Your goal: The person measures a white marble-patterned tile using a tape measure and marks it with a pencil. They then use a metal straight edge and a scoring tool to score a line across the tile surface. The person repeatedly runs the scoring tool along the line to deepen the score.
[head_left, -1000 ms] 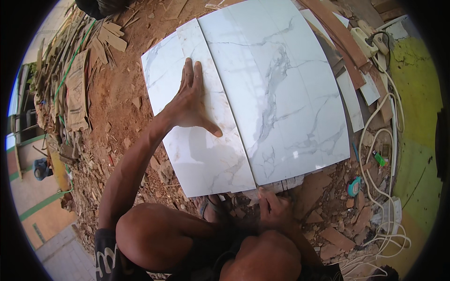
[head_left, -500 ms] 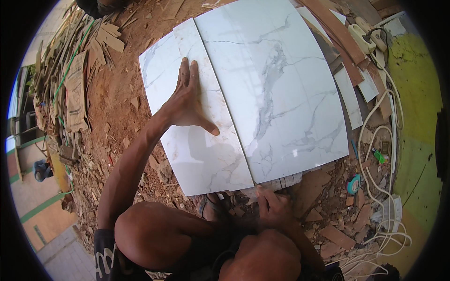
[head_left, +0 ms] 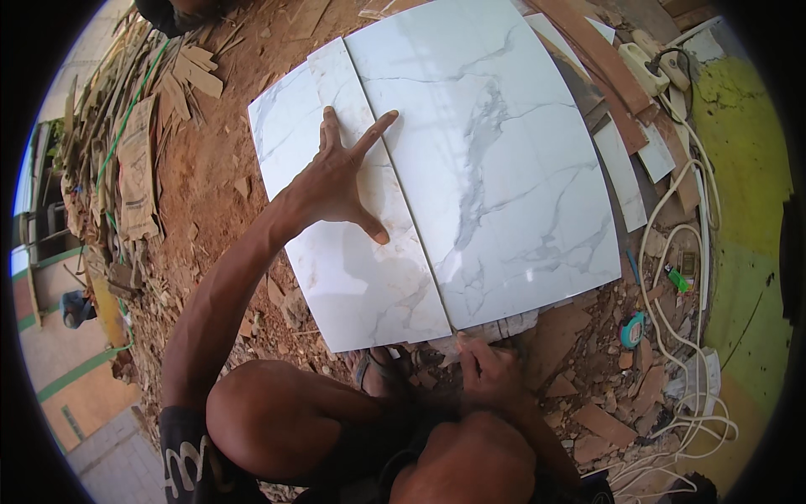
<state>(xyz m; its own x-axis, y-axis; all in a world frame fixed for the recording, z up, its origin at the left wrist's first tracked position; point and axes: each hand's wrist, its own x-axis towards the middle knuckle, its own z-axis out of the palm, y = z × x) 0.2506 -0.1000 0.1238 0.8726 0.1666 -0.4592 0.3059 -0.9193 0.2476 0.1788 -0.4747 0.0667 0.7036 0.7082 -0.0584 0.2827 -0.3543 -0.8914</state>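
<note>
1 lg. tile, white, glossy, grey marble veining; lies flat at approx. ctr. of view, before the person's knees. 1 narrow strip, same finish w/ brownish smears; on top of tile, L of ctr., running far edge to near edge. 1 L hand: fingers spread wide, on strip, one finger stretched past strip's R edge over tile. 1 R hand: at near edge, by strip's near R corner, fingers bent & close tog.; can't tell if anything held. R side: 1 tape measure, teal; 1 sm. green item, kind unclear; 1 socket block, off-white; brown offcuts. L side: reddish soil; 1 brown sack, upper L.
</note>
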